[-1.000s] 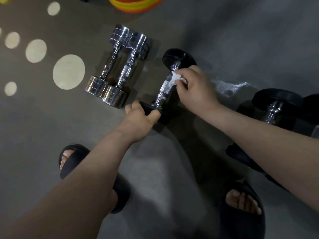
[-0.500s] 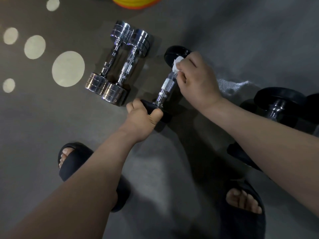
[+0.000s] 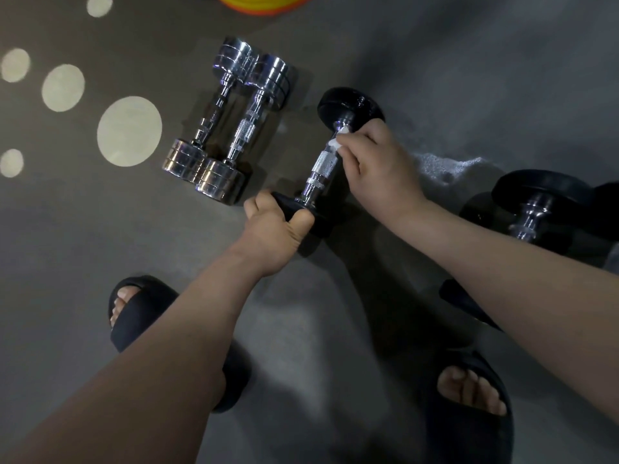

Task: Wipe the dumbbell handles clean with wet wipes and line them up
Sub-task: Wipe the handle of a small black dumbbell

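Left hand (image 3: 274, 233) grips dumbbell (image 3: 322, 167) end; right hand (image 3: 382, 169) apparently pinches wipe (image 3: 336, 142).

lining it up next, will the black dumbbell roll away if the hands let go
Its heads look round, so the black dumbbell would probably roll sideways on the floor if nudged. Thick heads and metal handle suggest heavy for its size. The left hand grips one head, likely steadying it.

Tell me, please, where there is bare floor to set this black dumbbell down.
Bare floor lies left of the chrome pair, toward the pale circles, and beyond the held dumbbell. A narrow strip separates pair and dumbbell. Crowded: the right side, by the other black dumbbells, and near the sandals.
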{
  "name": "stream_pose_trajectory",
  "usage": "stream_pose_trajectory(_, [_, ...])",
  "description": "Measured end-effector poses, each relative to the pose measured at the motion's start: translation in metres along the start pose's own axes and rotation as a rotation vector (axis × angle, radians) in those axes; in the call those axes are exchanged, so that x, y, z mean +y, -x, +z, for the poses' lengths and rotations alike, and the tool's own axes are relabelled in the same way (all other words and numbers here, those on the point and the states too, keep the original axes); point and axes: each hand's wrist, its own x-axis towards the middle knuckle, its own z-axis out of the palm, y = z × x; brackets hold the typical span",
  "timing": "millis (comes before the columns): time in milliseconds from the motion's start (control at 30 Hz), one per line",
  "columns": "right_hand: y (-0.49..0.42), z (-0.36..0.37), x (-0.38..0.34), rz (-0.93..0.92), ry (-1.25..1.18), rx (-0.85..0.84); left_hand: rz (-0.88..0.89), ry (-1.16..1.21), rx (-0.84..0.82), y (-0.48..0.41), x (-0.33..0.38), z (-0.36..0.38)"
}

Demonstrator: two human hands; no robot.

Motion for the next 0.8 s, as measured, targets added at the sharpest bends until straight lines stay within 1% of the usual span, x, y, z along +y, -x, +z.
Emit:
stream_pose_trajectory(167, [-0.004,0.008,-0.005,0.089,0.003,0.0,0.005,-0.009,-0.001,0.0,0.0,0.001])
stream_pose_trajectory(233, [0.001,0.007,-0.006,0.074,-0.03,-0.041,0.006,-0.009,0.0,-0.001,-0.001,0.0])
stream_pose_trajectory(333, [0.002,-0.002,0.001,0.033,-0.086,-0.147,0.011,-0.01,0.004,-0.002,-0.002,0.0])
stream_pose_trajectory(433, [-0.006,-0.006,0.006,0.023,-0.065,-0.188,0.018,-0.008,0.008,0.0,-0.002,0.002])
stream_pose_trajectory(500, [-0.009,-0.007,0.005,0.03,-0.04,-0.182,0.02,-0.008,0.01,0.0,-0.001,0.003])
stream_pose_trajectory(633, [-0.01,-0.006,0.001,0.046,-0.079,-0.159,0.023,-0.016,0.01,-0.001,-0.002,0.001])
stream_pose_trajectory(800, [-0.005,0.003,-0.004,0.133,-0.096,-0.057,0.027,-0.008,0.009,0.0,-0.003,0.004])
